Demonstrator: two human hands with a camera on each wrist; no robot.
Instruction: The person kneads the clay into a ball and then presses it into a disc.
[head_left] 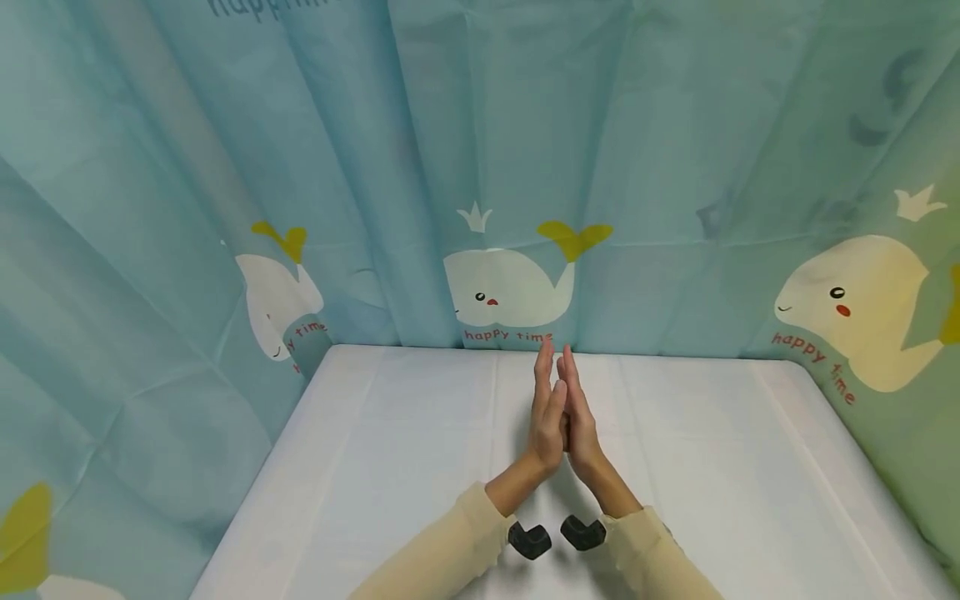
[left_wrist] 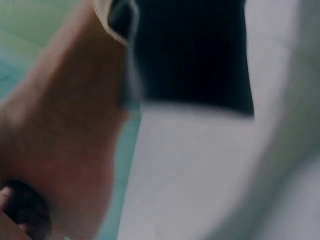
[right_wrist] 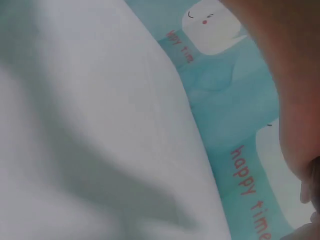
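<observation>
Above the white table, in the head view, my left hand [head_left: 546, 429] and right hand [head_left: 582, 429] meet palm to palm. Their fingers point away from me and are mostly straight, with fingertips slightly apart. Both thumbs lie on the near side. Between the palms is a dark hollow; whether it is shadow or a small thing cannot be told. In the left wrist view the heel of the left hand fills the left side, with a dark patch at its lower edge. The right wrist view shows only the edge of the right hand at the far right.
A white-covered table [head_left: 405, 442] lies under the hands. Blue-green curtains [head_left: 525, 125] printed with whales and "happy time" hang behind it and at both sides. Near each cuff is a black wrist device [head_left: 529, 541].
</observation>
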